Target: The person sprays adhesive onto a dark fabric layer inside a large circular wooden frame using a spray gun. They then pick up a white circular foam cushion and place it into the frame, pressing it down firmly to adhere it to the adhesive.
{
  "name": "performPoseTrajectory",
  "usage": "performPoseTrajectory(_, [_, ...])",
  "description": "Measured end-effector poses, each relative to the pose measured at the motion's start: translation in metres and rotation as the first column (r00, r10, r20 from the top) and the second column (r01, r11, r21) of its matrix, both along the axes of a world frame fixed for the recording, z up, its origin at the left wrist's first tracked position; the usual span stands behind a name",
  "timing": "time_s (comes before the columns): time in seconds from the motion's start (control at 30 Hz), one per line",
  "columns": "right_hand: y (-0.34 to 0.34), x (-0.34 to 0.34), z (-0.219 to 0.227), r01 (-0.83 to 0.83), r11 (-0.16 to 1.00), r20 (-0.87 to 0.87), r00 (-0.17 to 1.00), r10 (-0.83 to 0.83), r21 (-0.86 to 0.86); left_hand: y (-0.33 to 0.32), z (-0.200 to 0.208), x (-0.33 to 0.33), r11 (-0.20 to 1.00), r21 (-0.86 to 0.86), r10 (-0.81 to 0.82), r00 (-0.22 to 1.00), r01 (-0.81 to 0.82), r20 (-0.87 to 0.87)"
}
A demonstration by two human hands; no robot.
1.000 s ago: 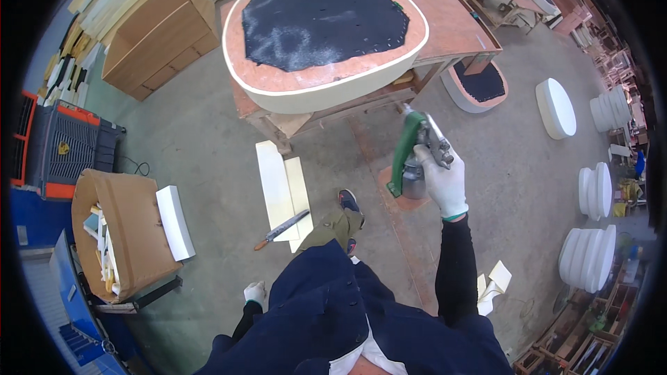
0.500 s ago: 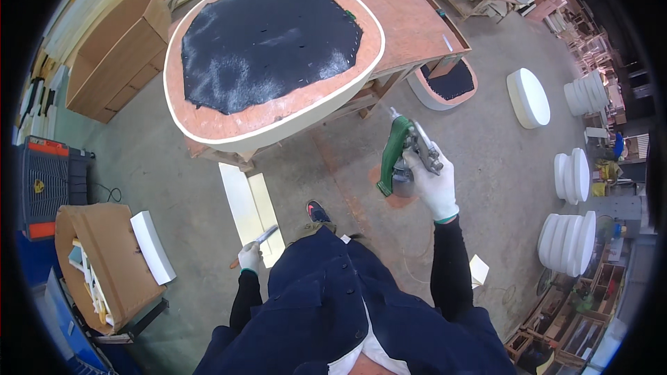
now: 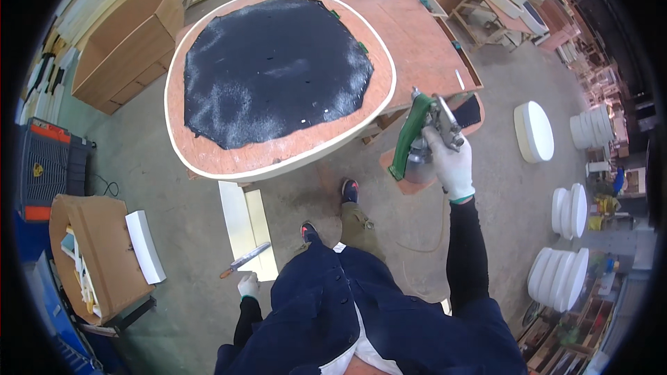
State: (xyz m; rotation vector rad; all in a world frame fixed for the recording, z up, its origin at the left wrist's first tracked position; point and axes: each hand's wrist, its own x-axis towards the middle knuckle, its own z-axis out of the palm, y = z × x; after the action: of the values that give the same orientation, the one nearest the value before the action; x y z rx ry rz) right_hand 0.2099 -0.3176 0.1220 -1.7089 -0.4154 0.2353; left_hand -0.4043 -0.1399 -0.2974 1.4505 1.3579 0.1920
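Note:
My right hand, white-gloved, is closed around a metal spray gun with a dark cup below it. A long green piece runs along the gun's left side. A knife with a wooden handle and a long blade shows just above my left hand, apart from the fingers; whether it lies on the pale boards or is in the air I cannot tell. My left hand, gloved too, looks open and empty. Ahead, a large rounded wooden frame with a pale rim carries a black fabric sheet.
The frame rests on a wooden worktable. Pale boards lie on the floor below it. A cardboard box of scraps and a blue-grey machine stand at left. White rounded pads stand at right; a hose trails behind the gun.
My left hand has let go of the knife and drawn back toward my body. My right hand has shifted slightly right with the spray gun. Both my shoes now show.

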Motion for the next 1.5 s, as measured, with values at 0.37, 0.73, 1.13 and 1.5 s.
performPoseTrajectory(0.37, [0.148, 0.159, 0.052, -0.334, 0.930, 0.027, 0.939, 0.342, -0.151, -0.062, 0.052, 0.158, 0.624, -0.359, 0.728, 0.683, -0.694, -0.056])
performPoseTrajectory(0.73, [0.281, 0.232, 0.057, -0.590, 0.802, -0.034, 0.807, 0.590, -0.097, -0.151, 0.091, 0.245, 0.463, -0.322, 0.833, 0.529, -0.826, -0.161])
performPoseTrajectory(1.13, [0.227, 0.303, 0.049, -0.501, 0.849, -0.066, 0.865, 0.497, -0.166, -0.143, 0.082, 0.238, 0.585, -0.304, 0.779, 0.626, -0.752, -0.050])
performPoseTrajectory(1.5, [0.150, 0.270, 0.076, -0.431, 0.888, -0.059, 0.902, 0.428, -0.160, 0.047, 0.367, 0.501, 0.845, 0.513, 0.048, 0.977, -0.151, 0.209])
